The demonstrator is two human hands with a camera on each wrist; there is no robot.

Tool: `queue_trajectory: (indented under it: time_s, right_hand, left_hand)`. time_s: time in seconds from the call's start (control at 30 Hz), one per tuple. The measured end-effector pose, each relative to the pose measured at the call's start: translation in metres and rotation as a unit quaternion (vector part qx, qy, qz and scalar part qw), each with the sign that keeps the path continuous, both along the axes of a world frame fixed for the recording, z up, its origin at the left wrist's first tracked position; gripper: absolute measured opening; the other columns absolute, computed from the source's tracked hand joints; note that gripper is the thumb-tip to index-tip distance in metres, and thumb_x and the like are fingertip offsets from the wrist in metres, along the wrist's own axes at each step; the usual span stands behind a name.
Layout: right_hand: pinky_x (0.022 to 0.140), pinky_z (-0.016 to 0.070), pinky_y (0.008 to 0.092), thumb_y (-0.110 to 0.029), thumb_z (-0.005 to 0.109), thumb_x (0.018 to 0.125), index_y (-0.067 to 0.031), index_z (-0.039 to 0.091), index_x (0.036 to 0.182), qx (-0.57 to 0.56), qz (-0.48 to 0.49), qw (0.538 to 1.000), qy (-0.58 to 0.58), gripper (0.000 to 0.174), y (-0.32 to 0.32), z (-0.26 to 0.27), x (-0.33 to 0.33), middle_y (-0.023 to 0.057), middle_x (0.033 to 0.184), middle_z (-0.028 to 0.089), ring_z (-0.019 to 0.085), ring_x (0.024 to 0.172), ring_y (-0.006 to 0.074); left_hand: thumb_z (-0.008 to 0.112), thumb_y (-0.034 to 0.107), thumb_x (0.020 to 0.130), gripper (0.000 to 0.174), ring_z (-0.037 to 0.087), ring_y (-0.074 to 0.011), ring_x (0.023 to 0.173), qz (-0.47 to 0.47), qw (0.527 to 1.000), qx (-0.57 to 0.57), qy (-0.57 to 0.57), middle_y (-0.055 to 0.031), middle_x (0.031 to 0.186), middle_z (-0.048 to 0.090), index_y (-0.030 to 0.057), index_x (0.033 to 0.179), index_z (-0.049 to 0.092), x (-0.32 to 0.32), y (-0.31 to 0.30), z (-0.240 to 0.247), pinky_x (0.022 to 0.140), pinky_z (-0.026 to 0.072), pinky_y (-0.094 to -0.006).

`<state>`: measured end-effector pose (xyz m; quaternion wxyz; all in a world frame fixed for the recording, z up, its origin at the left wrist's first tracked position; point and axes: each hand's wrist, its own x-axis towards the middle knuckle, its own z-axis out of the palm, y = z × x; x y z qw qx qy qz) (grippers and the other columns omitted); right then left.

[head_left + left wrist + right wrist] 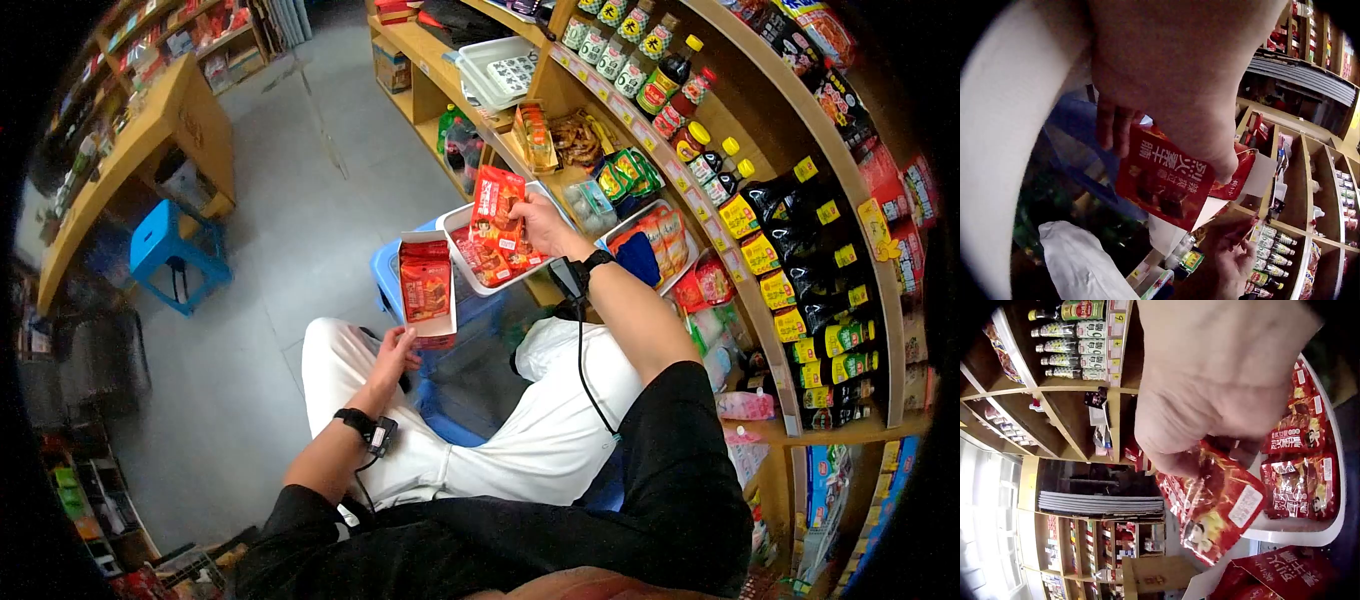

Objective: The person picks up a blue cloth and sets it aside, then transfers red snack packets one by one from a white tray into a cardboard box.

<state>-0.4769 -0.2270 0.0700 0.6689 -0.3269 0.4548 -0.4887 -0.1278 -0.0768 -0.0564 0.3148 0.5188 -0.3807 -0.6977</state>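
My right hand (pixel 545 226) pinches a red snack packet (pixel 497 205) above a white tray (pixel 468 276) that holds more such packets; in the right wrist view the packet (pixel 1215 503) hangs from the thumb and fingers. Left of the tray is an open red and white box (pixel 437 322) with red packets (pixel 425 285) inside. My left hand (pixel 396 354) grips the box's near end, and the left wrist view shows its fingers (pixel 1121 128) and thumb around the red printed box (pixel 1166 178).
A blue stool (pixel 388 268) stands under the tray and box. Shelves with bottles (pixel 672 78) and snack trays (pixel 655 245) rise on the right. Another blue stool (pixel 170 250) stands on the grey floor at the left, beside a wooden counter (pixel 190 110).
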Motion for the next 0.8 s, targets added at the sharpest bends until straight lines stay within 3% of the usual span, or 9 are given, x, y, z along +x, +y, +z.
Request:
queue_trajectory:
  time_s: [0.07,0.17,0.2,0.27,0.33,0.47,0.8]
  right_hand:
    - [0.081,0.0552,0.0400,0.004,0.056,0.079,-0.0012,0.056,0.107,-0.092,-0.032,0.995,-0.020,0.028,-0.002,-0.002,-0.001,0.0076,0.098,0.067,0.067,0.088,0.0213]
    - [0.080,0.0553,0.0368,0.003,0.060,0.080,-0.0024,0.055,0.112,-0.130,-0.040,0.989,-0.052,0.032,-0.001,0.006,-0.004,0.0071,0.098,0.068,0.067,0.090,0.0196]
    - [0.080,0.0557,0.0365,0.003,0.061,0.081,-0.0029,0.054,0.114,-0.150,-0.036,0.986,-0.060,0.033,0.001,0.013,-0.002,0.0072,0.099,0.068,0.068,0.090,0.0189]
    - [0.078,0.0574,0.0366,-0.001,0.064,0.084,-0.0049,0.054,0.115,-0.136,-0.066,0.985,-0.078,0.033,0.008,0.026,0.005,0.0064,0.098,0.068,0.068,0.085,0.0175]
    - [0.075,0.0590,0.0379,-0.005,0.065,0.087,-0.0051,0.055,0.115,-0.082,-0.072,0.990,-0.084,0.030,0.008,0.028,0.002,0.0059,0.096,0.068,0.069,0.080,0.0172]
    - [0.071,0.0592,0.0367,-0.009,0.065,0.089,-0.0039,0.057,0.113,-0.076,-0.111,0.988,-0.071,0.025,0.008,0.025,0.004,0.0063,0.093,0.069,0.069,0.077,0.0176]
    - [0.071,0.0562,0.0326,-0.008,0.067,0.085,-0.0012,0.062,0.102,-0.108,-0.135,0.981,0.085,0.019,0.005,0.013,0.005,0.0066,0.090,0.069,0.068,0.076,0.0163]
  left_hand:
    - [0.060,0.053,0.093,0.070,0.059,-0.0148,0.074,-0.002,1.000,0.002,-0.003,-0.0104,0.107,0.061,0.0020,0.136,0.040,0.000,0.000,0.000,0.065,0.0501,-0.0281]
    - [0.060,0.052,0.093,0.069,0.059,-0.0148,0.074,-0.011,1.000,-0.002,-0.001,-0.0103,0.106,0.061,0.0019,0.136,0.040,0.001,0.000,0.001,0.065,0.0498,-0.0276]
    - [0.057,0.050,0.096,0.060,0.059,-0.0134,0.076,-0.015,1.000,0.005,0.004,-0.0067,0.103,0.058,0.0043,0.131,0.043,0.001,-0.001,0.000,0.068,0.0503,-0.0283]
    - [0.054,0.048,0.098,0.051,0.059,-0.0120,0.078,-0.022,1.000,0.011,0.008,-0.0031,0.101,0.055,0.0066,0.126,0.046,0.001,-0.001,-0.003,0.071,0.0508,-0.0290]
    - [0.059,0.051,0.094,0.068,0.060,-0.0148,0.074,-0.003,1.000,0.007,0.002,-0.0098,0.104,0.060,0.0017,0.136,0.039,-0.001,0.001,-0.001,0.064,0.0506,-0.0290]
    - [0.060,0.050,0.094,0.068,0.060,-0.0149,0.073,-0.004,1.000,0.007,0.017,-0.0100,0.105,0.060,0.0020,0.137,0.038,0.000,0.000,-0.004,0.064,0.0512,-0.0297]
    - [0.058,0.049,0.095,0.066,0.060,-0.0158,0.075,-0.009,1.000,0.012,0.026,-0.0096,0.109,0.059,0.0022,0.136,0.038,0.002,-0.002,-0.009,0.065,0.0519,-0.0305]
